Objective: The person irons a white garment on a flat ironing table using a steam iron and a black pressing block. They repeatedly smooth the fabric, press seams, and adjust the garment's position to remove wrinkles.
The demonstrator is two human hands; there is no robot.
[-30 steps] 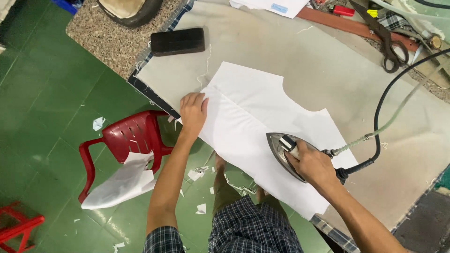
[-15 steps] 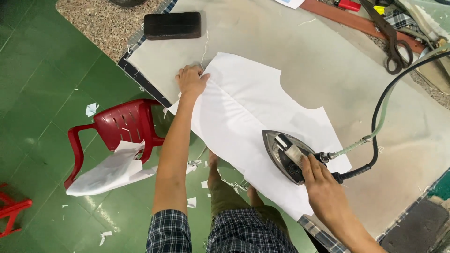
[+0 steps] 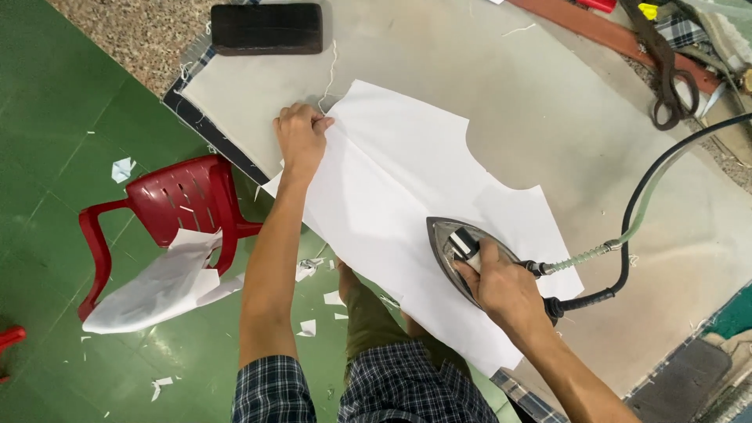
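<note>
A cut fabric piece point(image 3: 407, 204) lies flat on a padded table point(image 3: 548, 102). Left hand point(image 3: 300, 137) presses its left edge; right hand point(image 3: 505, 286) grips an iron point(image 3: 462, 251) sitting on the fabric's near-right part. Hose & cord point(image 3: 634, 227) run off to the right. A block point(image 3: 266, 28) sits at the far-left table corner, scissors point(image 3: 666, 74) far right. Left of the table, on the floor, a chair point(image 3: 168, 207) w/ fabric scrap point(image 3: 157, 286) on it.
</note>
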